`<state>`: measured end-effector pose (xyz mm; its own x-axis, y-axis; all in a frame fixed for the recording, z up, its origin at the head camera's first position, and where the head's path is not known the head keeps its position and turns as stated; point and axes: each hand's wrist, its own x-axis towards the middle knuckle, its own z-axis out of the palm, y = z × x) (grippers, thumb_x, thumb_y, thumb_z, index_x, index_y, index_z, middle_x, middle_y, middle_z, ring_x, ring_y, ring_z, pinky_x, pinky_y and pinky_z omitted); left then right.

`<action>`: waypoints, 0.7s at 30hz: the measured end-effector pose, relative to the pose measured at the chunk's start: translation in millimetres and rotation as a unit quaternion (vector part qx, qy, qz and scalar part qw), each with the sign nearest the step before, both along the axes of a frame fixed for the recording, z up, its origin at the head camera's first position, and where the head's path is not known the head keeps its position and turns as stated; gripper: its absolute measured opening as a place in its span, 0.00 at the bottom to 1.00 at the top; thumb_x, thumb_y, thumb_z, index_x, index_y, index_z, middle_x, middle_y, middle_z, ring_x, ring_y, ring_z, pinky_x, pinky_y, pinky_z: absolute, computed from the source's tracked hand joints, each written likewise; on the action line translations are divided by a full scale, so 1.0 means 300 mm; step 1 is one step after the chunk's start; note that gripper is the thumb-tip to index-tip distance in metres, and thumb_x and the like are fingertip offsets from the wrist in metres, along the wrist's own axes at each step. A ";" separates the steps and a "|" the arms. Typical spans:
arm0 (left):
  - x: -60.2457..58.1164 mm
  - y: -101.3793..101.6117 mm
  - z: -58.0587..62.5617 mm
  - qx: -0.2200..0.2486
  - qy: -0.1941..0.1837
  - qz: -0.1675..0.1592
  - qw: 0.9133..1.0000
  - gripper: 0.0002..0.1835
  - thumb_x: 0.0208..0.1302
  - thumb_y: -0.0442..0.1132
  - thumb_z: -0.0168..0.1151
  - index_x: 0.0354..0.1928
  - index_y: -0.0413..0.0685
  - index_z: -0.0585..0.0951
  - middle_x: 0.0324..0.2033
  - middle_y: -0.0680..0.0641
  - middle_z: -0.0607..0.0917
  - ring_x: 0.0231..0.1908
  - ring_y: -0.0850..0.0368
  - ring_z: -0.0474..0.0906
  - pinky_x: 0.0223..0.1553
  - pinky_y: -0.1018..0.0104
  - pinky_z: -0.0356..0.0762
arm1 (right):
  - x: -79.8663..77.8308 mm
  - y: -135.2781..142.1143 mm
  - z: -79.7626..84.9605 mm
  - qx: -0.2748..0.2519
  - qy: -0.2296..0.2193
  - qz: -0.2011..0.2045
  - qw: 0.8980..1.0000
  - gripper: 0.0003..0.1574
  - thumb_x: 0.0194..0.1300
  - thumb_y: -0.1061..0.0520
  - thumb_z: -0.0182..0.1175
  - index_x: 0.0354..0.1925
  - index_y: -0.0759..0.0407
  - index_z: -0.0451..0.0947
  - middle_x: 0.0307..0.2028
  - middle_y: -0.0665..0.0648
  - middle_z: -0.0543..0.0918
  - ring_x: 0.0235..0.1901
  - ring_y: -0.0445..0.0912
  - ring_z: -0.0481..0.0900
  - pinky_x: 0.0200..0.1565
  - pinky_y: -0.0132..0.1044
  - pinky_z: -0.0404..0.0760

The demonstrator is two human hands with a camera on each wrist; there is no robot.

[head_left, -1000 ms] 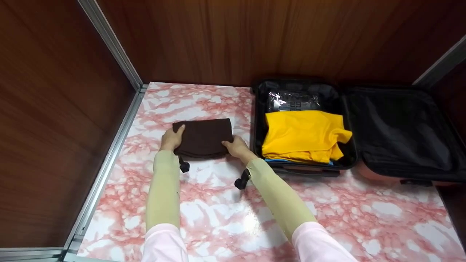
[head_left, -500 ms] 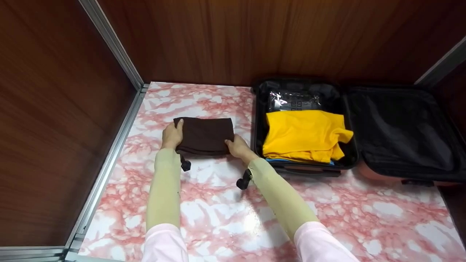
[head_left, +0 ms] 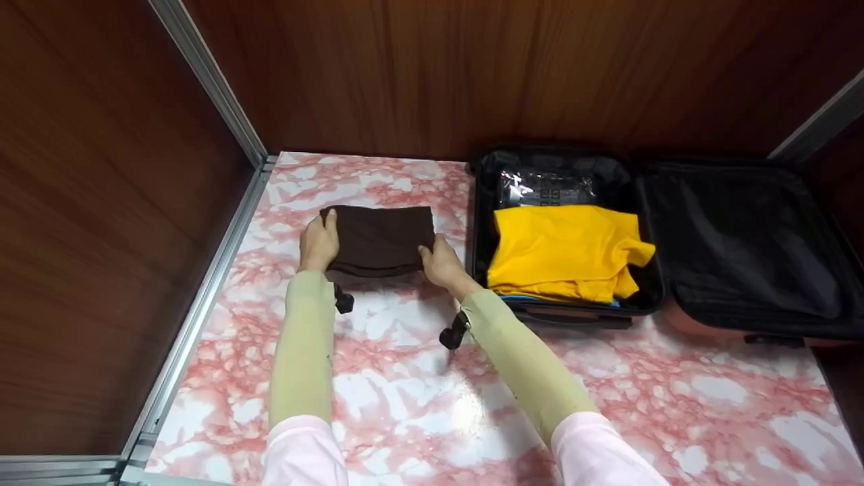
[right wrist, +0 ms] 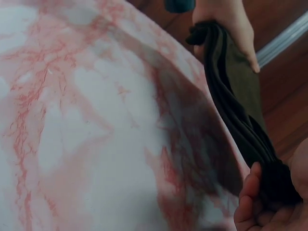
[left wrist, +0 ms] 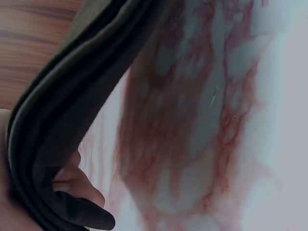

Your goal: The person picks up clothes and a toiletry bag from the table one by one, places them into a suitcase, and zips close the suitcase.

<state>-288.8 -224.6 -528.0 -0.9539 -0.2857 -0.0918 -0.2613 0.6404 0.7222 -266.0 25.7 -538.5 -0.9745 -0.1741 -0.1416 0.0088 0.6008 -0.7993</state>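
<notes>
A dark brown folded cloth [head_left: 381, 239] is held level by both hands, left of the suitcase. My left hand [head_left: 318, 243] grips its left end, thumb on top and fingers beneath. At the opposite end, my right hand [head_left: 443, 260] pinches the edge in the same way. In the left wrist view, the layered folds of the cloth [left wrist: 82, 82] bend down around the fingers [left wrist: 79, 185]. The right wrist view shows the cloth [right wrist: 233, 96] stretched between the two hands, raised over the marbled surface with a shadow below.
An open black suitcase [head_left: 574, 320] lies to the right, its lid half [head_left: 742, 250] folded out flat. Inside are a yellow folded garment [head_left: 560, 246], a blue edge [head_left: 530, 298] beneath it and a shiny plastic-wrapped package [head_left: 540, 190]. Wooden panels [head_left: 439, 74] enclose the pink-and-white surface [head_left: 385, 398].
Both hands have lifted the brown cloth off the surface and moved it slightly away from the body. The suitcase and its contents have stayed put.
</notes>
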 end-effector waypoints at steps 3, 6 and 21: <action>-0.004 0.002 0.008 -0.002 0.003 -0.004 1.000 0.36 0.83 0.54 0.35 0.72 0.27 0.63 0.70 0.31 0.67 0.71 0.36 0.61 0.71 0.51 0.56 | -0.002 0.002 0.013 0.006 0.002 0.000 1.000 0.30 0.80 0.56 0.48 0.68 0.77 0.59 0.63 0.75 0.73 0.67 0.61 0.69 0.68 0.45 0.65; -0.007 0.005 0.020 -0.006 0.013 -0.007 1.000 0.36 0.83 0.54 0.34 0.72 0.27 0.64 0.70 0.31 0.68 0.70 0.36 0.62 0.71 0.50 0.57 | -0.003 0.003 0.024 0.002 -0.001 -0.001 1.000 0.32 0.81 0.56 0.48 0.70 0.77 0.57 0.65 0.75 0.71 0.68 0.61 0.67 0.69 0.45 0.63; -0.029 0.046 0.078 -0.010 0.060 -0.007 0.998 0.32 0.83 0.54 0.37 0.68 0.33 0.71 0.67 0.33 0.73 0.67 0.37 0.67 0.68 0.49 0.62 | -0.018 0.039 0.094 -0.058 0.042 -0.004 0.997 0.25 0.80 0.57 0.48 0.67 0.71 0.65 0.58 0.71 0.77 0.55 0.59 0.79 0.61 0.45 0.73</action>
